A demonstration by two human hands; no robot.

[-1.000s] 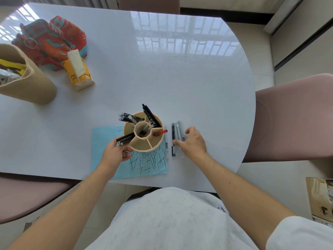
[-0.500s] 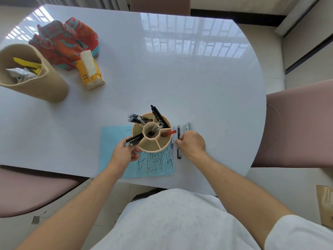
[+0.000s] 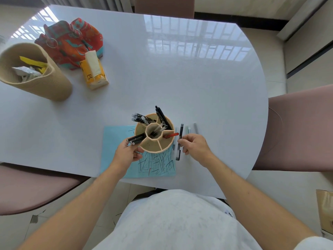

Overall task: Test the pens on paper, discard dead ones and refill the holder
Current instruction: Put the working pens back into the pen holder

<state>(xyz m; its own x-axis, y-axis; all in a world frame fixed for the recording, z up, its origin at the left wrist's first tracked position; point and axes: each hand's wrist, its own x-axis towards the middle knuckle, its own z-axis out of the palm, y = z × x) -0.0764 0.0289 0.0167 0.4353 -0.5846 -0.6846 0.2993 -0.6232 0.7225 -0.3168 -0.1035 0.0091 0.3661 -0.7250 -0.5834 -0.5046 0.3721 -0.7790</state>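
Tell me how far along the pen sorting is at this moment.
Testing looks largely done: the blue paper is covered in scribbles, and most sections of the pen holder hold pens. In hand: the right hand pinches a black pen, and the left hand grips the holder's side. Left: a few pale pens on the table; two near sections look empty.

Bright daylight, window glare on the glossy table (image 3: 180, 69), wide-angle bending at edges.

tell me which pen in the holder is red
The red pen, lying tilted over the holder's right rim toward the right hand; the other pens in the holder are black or patterned.
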